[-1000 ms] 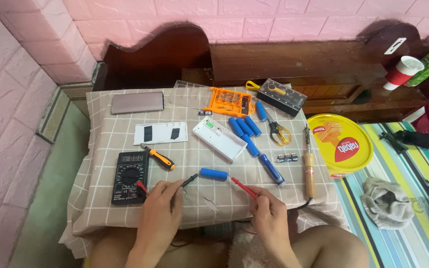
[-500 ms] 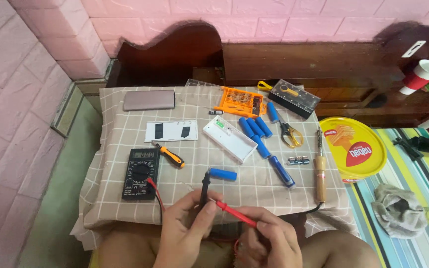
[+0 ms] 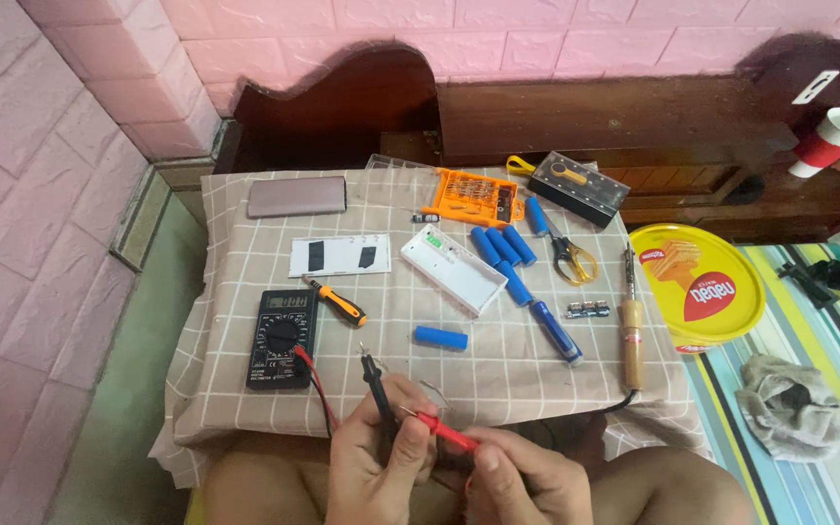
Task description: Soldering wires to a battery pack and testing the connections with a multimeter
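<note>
Probes: two, one black [image 3: 377,381] and one red [image 3: 444,433], at the near edge of the surface [image 3: 245,389].
Hands: my left hand [image 3: 376,467] curled round the black probe; my right hand [image 3: 527,481] pinching the red.
Multimeter [image 3: 282,338]: one, left of the probes.
Blue cells: one loose [image 3: 440,337]; a cluster of four [image 3: 503,246] farther back.

A pink brick-patterned wall [image 3: 80,146] fills the back and the left side. Against it stands a dark wooden headboard [image 3: 556,117] with a curved top. In front of the headboard sits a low surface under a beige checked cloth [image 3: 245,389]. Right of the cloth lies a striped mat [image 3: 809,486]; left of it, pale green flooring [image 3: 119,428], possibly vinyl. The light is soft and even.
</note>
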